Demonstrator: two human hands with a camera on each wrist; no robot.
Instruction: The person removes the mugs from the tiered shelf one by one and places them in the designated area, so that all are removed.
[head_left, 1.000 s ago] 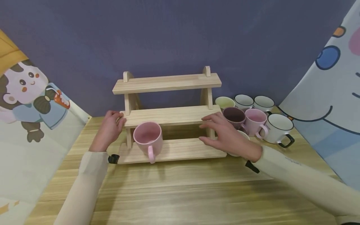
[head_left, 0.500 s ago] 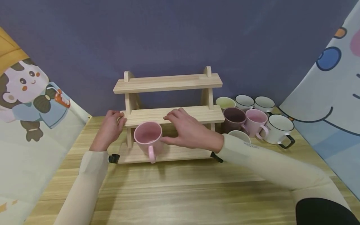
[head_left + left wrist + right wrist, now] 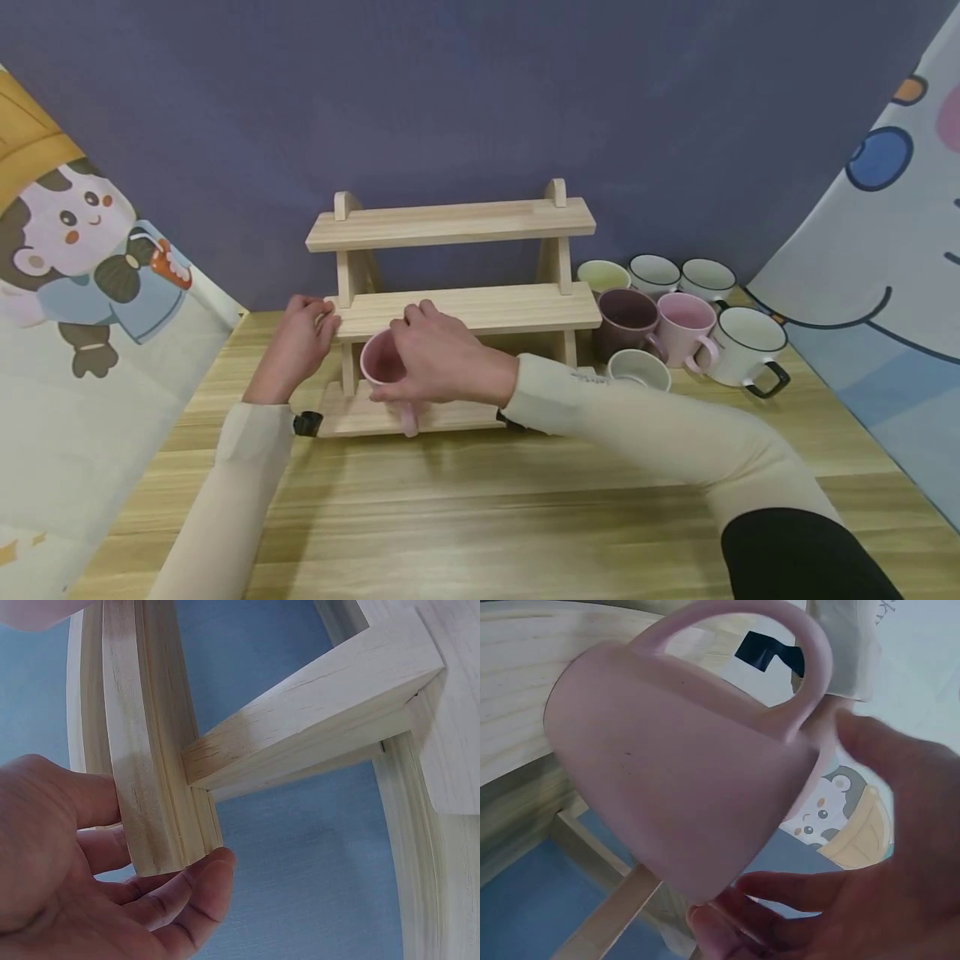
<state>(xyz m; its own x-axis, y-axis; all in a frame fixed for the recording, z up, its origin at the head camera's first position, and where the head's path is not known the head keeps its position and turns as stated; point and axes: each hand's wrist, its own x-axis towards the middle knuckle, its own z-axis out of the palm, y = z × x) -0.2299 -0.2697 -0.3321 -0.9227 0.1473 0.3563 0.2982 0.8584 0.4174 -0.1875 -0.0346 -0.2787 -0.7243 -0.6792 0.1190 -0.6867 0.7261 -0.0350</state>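
A pink mug (image 3: pixel 378 360) stands upright on the bottom tier of a three-tier wooden shelf (image 3: pixel 450 223), its handle facing the front. My right hand (image 3: pixel 442 358) reaches over it from the right. Seen from the right wrist, curled fingers (image 3: pixel 720 930) are at the far rim of the pink mug (image 3: pixel 675 765), and the thumb is by the rim near the handle. My left hand (image 3: pixel 300 337) grips the left end of the middle tier. In the left wrist view, the thumb and fingers wrap around the end of that wooden board (image 3: pixel 154 772).
Right of the shelf, several mugs stand close together: a dark plum mug (image 3: pixel 626 321), another pink mug (image 3: pixel 684 325), a yellow-green one (image 3: pixel 602 275), a small white cup (image 3: pixel 639 369), and white mugs with black rims (image 3: pixel 746 346). A dark blue wall rises behind.
My right hand has moved left from the shelf's right side to the pink mug, its fingers coming over the rim. The left hand keeps its hold on the shelf.
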